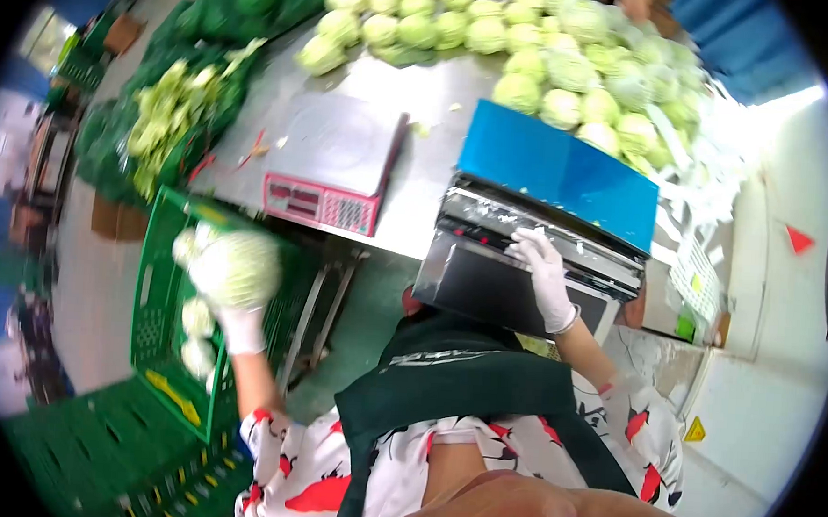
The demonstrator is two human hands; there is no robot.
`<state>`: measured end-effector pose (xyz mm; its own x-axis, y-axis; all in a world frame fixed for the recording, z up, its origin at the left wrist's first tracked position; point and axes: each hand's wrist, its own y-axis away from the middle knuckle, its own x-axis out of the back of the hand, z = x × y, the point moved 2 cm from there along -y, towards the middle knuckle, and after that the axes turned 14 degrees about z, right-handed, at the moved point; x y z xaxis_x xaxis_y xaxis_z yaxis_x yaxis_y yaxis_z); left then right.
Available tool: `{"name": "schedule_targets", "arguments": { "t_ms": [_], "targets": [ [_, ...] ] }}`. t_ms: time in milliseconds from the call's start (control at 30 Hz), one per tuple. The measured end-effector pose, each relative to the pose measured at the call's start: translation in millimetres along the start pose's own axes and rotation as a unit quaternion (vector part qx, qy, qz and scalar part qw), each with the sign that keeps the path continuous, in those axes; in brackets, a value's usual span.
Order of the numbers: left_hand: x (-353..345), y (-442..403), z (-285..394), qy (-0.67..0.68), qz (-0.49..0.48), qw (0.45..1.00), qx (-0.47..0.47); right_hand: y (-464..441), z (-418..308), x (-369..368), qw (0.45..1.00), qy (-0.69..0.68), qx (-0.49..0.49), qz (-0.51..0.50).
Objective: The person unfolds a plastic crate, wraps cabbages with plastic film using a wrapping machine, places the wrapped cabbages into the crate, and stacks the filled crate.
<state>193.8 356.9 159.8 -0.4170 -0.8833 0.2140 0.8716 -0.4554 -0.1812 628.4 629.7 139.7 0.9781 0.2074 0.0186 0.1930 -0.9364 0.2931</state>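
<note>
My left hand [238,326], in a white glove, is closed around a pale green cabbage [245,266] that looks wrapped in film or netting. It holds the cabbage over a green plastic crate [150,296]. Inside the crate lie several more pale cabbages [197,356]. My right hand [544,273], also gloved in white, has its fingers stretched out over the front of a machine with a blue panel [559,177] and a dark flat plate [488,279]. Whether its fingertips touch the machine, I cannot tell.
A digital scale [330,156] with a pink front stands on the metal table [417,193]. Many cabbages [486,36] line the table's far side. Green net sacks [111,144] and loose leaves [173,115] are at left. Another person's hand [641,4] shows at the top.
</note>
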Motion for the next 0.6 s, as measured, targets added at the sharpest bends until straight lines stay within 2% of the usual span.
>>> {"name": "schedule_targets", "arguments": {
  "t_ms": [33, 67, 133, 167, 200, 233, 267, 300, 333, 367, 433, 467, 500, 533, 567, 600],
  "targets": [
    [32.0, -12.5, 0.4, -0.167, 0.041, 0.976, -0.133, -8.2, -0.5, 7.7, 1.000, 0.009, 0.018, 0.006],
    [63.2, -20.2, -1.6, -0.259, 0.084, 0.941, -0.200, -14.9, -2.2, 13.9, 0.999, 0.019, 0.034, 0.009],
    [138.6, -26.9, -50.0, -0.252, 0.213, 0.931, -0.156, -25.2, -14.4, 25.1, 0.999, 0.023, 0.031, 0.030],
    [165.6, -34.7, -66.7, -0.211, 0.265, 0.939, -0.065, -32.3, -17.4, 32.4, 0.999, 0.022, 0.029, 0.036],
    [179.1, -44.7, -83.8, -0.052, 0.325, 0.939, 0.104, -39.2, -25.7, 41.1, 0.999, 0.022, 0.023, 0.040],
    [178.3, -59.5, -101.3, 0.175, 0.391, 0.867, 0.253, -48.3, -29.1, 50.1, 0.998, 0.030, 0.030, 0.050],
    [168.1, -76.5, -112.9, 0.381, 0.433, 0.748, 0.330, -64.0, -22.0, 62.4, 0.998, -0.001, 0.033, 0.060],
    [145.7, -88.1, -120.5, 0.489, 0.432, 0.670, 0.354, -76.8, -29.2, 73.4, 0.996, 0.000, 0.033, 0.082],
    [107.6, -101.7, -114.2, 0.484, 0.407, 0.655, 0.414, -92.2, -37.8, 85.3, 0.994, 0.001, 0.032, 0.102],
    [62.3, -106.2, -112.5, 0.401, 0.312, 0.773, 0.380, -114.3, -39.5, 102.3, 0.992, 0.003, 0.046, 0.119],
    [-81.5, -103.8, -45.0, 0.302, 0.091, 0.900, 0.302, -154.6, -60.8, 135.0, 0.982, 0.021, 0.097, 0.162],
    [-154.9, -101.0, -7.7, 0.250, -0.005, 0.940, 0.231, -186.3, -63.9, 157.8, 0.973, 0.030, 0.131, 0.187],
    [-223.2, -92.7, 20.8, 0.222, -0.101, 0.950, 0.194, -220.6, -65.1, 177.4, 0.964, 0.018, 0.132, 0.229],
    [-290.5, -90.1, 34.5, 0.217, -0.168, 0.928, 0.253, -256.8, -66.6, 195.7, 0.954, 0.006, 0.132, 0.269],
    [-353.5, -74.8, 63.0, 0.218, -0.270, 0.906, 0.242, -294.5, -70.9, 211.2, 0.955, 0.005, 0.118, 0.271],
    [-409.8, -67.8, 61.6, 0.217, -0.338, 0.871, 0.282, -326.4, -73.5, 222.9, 0.957, 0.003, 0.102, 0.271]
  ]
}}
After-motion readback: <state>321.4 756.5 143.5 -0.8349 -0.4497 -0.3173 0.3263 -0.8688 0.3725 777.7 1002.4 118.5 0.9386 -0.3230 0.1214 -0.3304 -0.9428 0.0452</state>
